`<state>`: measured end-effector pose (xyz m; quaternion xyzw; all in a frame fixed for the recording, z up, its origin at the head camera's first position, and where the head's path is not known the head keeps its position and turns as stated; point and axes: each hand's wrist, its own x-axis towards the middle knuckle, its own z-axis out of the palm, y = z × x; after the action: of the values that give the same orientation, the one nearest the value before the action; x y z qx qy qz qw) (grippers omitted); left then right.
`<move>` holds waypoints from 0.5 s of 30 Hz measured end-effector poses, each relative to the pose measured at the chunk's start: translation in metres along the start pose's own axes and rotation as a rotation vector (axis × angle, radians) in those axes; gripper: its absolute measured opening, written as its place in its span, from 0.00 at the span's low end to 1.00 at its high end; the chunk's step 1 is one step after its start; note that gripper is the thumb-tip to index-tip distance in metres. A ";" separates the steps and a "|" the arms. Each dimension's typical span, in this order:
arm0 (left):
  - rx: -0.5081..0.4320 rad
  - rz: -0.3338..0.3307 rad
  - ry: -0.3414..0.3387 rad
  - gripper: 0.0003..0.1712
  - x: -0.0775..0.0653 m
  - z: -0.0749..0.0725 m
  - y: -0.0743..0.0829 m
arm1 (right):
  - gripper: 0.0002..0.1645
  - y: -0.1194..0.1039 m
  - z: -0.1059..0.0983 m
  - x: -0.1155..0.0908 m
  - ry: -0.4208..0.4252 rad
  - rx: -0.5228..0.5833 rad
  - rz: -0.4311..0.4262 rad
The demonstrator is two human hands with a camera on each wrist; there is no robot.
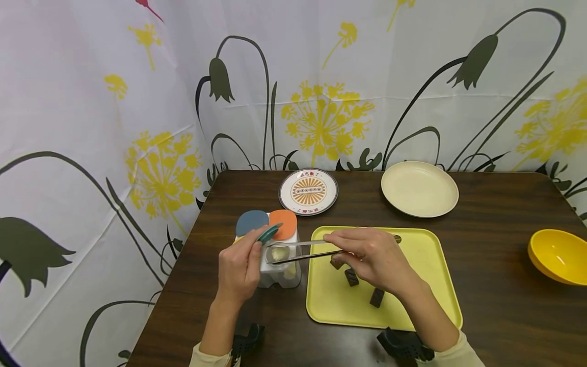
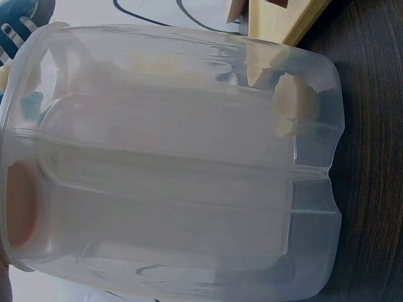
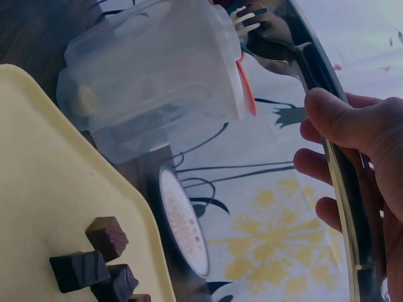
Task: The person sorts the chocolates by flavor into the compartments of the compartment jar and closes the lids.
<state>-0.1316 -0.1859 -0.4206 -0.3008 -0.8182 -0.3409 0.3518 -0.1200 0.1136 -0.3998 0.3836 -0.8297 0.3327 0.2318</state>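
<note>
Metal tongs (image 3: 315,60), gripped in the right hand (image 1: 373,257), their head over the cloudy plastic container (image 1: 279,278); pale piece (image 1: 278,253) shows between the arms, can't tell from here if clamped. Left hand (image 1: 240,265) pinches the teal lid (image 1: 269,233), tipped up. Tongs probably light, springy, slick; hold well back from the head. Container looks light, thin: steady it by the walls. Dark chocolates (image 1: 351,277) on yellow tray (image 1: 426,270) likely dent easily; take by the sides, gently.
</note>
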 end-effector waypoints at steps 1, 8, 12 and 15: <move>0.000 -0.001 -0.002 0.19 0.000 0.000 0.000 | 0.26 0.000 0.000 0.000 -0.003 0.001 0.006; 0.004 -0.017 -0.007 0.18 -0.002 0.000 0.001 | 0.28 -0.002 0.002 0.001 0.012 0.002 -0.007; 0.007 -0.025 -0.008 0.18 -0.002 0.000 0.001 | 0.30 -0.002 0.002 0.001 0.014 -0.018 -0.004; 0.011 -0.024 -0.007 0.19 -0.002 0.000 0.000 | 0.31 -0.003 0.001 0.000 0.005 -0.026 0.006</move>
<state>-0.1303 -0.1870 -0.4224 -0.2905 -0.8248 -0.3397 0.3463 -0.1182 0.1113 -0.3994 0.3773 -0.8346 0.3235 0.2377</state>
